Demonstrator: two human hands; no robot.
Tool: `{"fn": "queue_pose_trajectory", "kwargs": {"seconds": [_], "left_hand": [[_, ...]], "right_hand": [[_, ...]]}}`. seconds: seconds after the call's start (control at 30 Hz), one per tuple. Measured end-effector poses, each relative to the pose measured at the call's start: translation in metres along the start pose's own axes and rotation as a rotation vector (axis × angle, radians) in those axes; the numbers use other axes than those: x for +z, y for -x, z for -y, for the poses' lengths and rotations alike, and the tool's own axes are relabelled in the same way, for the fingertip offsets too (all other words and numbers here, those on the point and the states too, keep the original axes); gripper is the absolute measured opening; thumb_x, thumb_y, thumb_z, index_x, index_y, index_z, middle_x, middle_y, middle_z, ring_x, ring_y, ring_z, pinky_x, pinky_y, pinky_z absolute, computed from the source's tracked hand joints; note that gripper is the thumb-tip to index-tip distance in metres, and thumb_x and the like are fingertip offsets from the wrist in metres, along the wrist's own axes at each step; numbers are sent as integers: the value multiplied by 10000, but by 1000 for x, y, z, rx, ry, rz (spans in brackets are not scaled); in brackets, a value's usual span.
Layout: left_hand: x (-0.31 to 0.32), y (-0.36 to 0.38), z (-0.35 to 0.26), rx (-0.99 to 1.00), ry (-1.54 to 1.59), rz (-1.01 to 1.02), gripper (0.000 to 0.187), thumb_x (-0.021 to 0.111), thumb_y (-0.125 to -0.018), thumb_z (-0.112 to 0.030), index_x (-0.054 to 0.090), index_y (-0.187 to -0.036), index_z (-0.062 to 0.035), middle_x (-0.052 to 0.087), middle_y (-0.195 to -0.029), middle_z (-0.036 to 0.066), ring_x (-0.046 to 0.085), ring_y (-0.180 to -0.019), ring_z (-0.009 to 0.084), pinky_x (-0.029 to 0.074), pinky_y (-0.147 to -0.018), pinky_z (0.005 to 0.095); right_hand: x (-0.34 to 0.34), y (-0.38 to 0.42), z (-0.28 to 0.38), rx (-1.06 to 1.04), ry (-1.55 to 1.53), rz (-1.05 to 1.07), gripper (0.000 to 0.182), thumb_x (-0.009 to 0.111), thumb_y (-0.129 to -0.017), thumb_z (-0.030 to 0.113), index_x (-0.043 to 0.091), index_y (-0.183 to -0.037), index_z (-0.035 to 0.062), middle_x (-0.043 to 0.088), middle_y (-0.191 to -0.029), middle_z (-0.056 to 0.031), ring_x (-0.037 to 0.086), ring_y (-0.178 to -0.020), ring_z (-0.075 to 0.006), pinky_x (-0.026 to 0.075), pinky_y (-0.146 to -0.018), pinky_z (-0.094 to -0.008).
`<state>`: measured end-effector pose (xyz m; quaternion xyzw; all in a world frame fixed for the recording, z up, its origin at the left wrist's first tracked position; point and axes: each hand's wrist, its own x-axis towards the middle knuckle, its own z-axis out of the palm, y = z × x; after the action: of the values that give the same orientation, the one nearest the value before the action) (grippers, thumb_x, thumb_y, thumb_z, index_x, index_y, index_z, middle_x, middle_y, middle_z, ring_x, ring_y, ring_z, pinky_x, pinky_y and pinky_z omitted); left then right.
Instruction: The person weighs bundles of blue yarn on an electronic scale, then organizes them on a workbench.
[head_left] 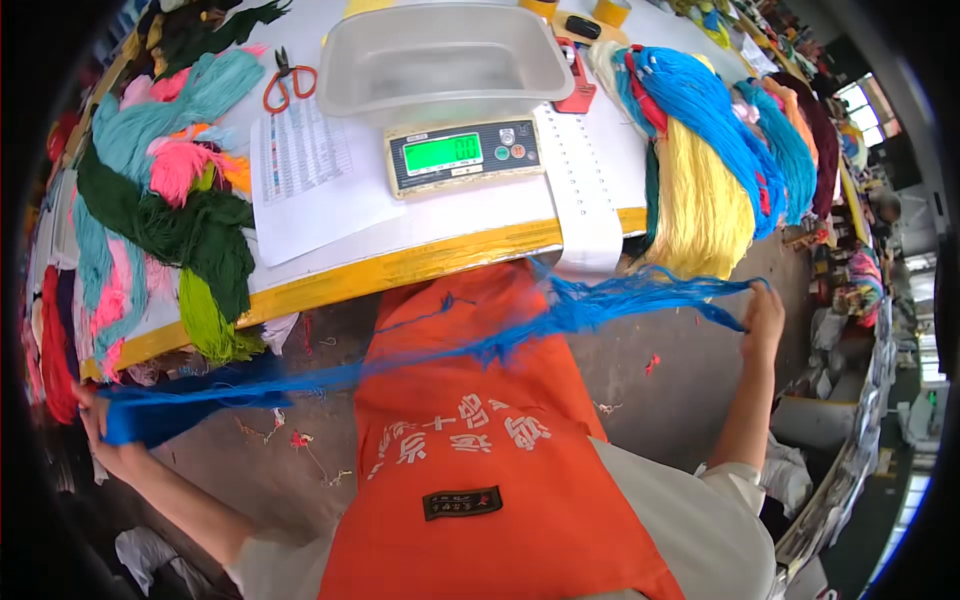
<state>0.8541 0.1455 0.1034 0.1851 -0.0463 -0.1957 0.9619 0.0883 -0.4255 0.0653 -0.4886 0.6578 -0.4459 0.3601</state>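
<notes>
A loose length of blue yarn stretches across my lap, in front of the table edge. Its left end, a denser bunch, is gripped by my left hand, which is low at the far left and somewhat blurred. My right hand is closed on the other end, out to the right below the hanging skeins. Between the hands the strands are tangled and fuzzy, with a wisp sticking up near the middle. An orange apron lies behind the yarn.
On the table sit a digital scale with a plastic tray, red-handled scissors and a printed sheet. Coloured skeins hang over the edge at left, including dark green yarn, and at right, including yellow yarn. Scraps litter the floor.
</notes>
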Motion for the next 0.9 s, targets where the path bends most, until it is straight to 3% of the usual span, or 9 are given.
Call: {"fn": "queue_pose_trajectory", "kwargs": {"seconds": [0.13, 0.2, 0.3, 0.4, 0.5, 0.67, 0.7, 0.77, 0.9], "left_hand": [[24, 75, 151, -264, 223, 268, 716, 526, -1006, -324, 181, -1542, 1, 558, -697, 1, 451, -527, 78, 397, -464, 238], [15, 94, 224, -390, 372, 311, 572, 474, -1022, -371, 404, -1456, -6, 543, -639, 7, 422, -433, 99, 368, -383, 266], [55, 121, 301, -596, -58, 734, 394, 479, -1013, -258, 559, -1331, -39, 600, -741, 60, 460, -448, 108, 435, -476, 269], [111, 148, 349, -371, -951, 1064, 357, 524, -972, -180, 594, -1294, -44, 665, -945, 126, 567, -611, 173, 487, -622, 325], [136, 165, 377, -262, -1459, 1236, 384, 600, -923, -157, 600, -1299, -76, 673, -987, 163, 616, -794, 302, 487, -739, 366], [133, 164, 385, -455, -1290, 1176, 365, 588, -945, -115, 590, -1307, -76, 656, -796, 76, 624, -761, 200, 487, -734, 323], [133, 165, 385, -539, -1244, 1070, 349, 567, -963, -112, 589, -1308, -74, 645, -788, 57, 616, -755, 162, 483, -724, 298], [134, 164, 385, -594, -1215, 980, 320, 521, -1000, -113, 587, -1310, -68, 623, -780, 31, 598, -747, 100, 475, -708, 247], [135, 165, 394, -639, -1176, 982, 322, 520, -999, -113, 582, -1311, -66, 628, -788, 31, 602, -739, 109, 480, -714, 254]], "right_hand": [[98, 120, 50, 46, 243, 849, 225, 658, -934, 206, 663, -1079, 34, 587, -780, 29, 506, -693, -46, 416, -585, -235], [145, 163, 64, -76, 242, 1208, 199, 636, -954, 221, 659, -1043, 44, 625, -779, -32, 561, -678, -119, 472, -618, -319], [196, 204, 90, -768, 356, 1455, 179, 620, -954, 218, 591, -993, 45, 589, -756, -161, 617, -660, -321, 470, -586, -392], [221, 230, 117, -797, 333, 1479, 176, 600, -927, 229, 584, -923, 54, 628, -752, -186, 619, -736, -405, 466, -649, -515], [216, 217, 126, -824, 312, 1342, 149, 606, -921, 210, 620, -907, 62, 637, -765, -185, 625, -741, -396, 480, -654, -498], [206, 138, 80, -272, 143, 1248, 136, 688, -908, 176, 688, -919, 40, 637, -790, -44, 599, -757, -99, 502, -705, -294], [204, 116, 76, -341, 230, 1014, 109, 711, -877, 80, 683, -962, 17, 666, -838, -6, 604, -808, -92, 493, -744, -261], [207, 54, 42, -832, 482, 617, 265, 731, -799, 15, 683, -1060, 31, 681, -1091, -120, 635, -983, -247, 501, -865, -331], [215, 8, 19, -892, 428, 629, 343, 762, -764, 9, 681, -1096, 44, 647, -1172, -101, 590, -1073, -271, 505, -887, -353]]}}
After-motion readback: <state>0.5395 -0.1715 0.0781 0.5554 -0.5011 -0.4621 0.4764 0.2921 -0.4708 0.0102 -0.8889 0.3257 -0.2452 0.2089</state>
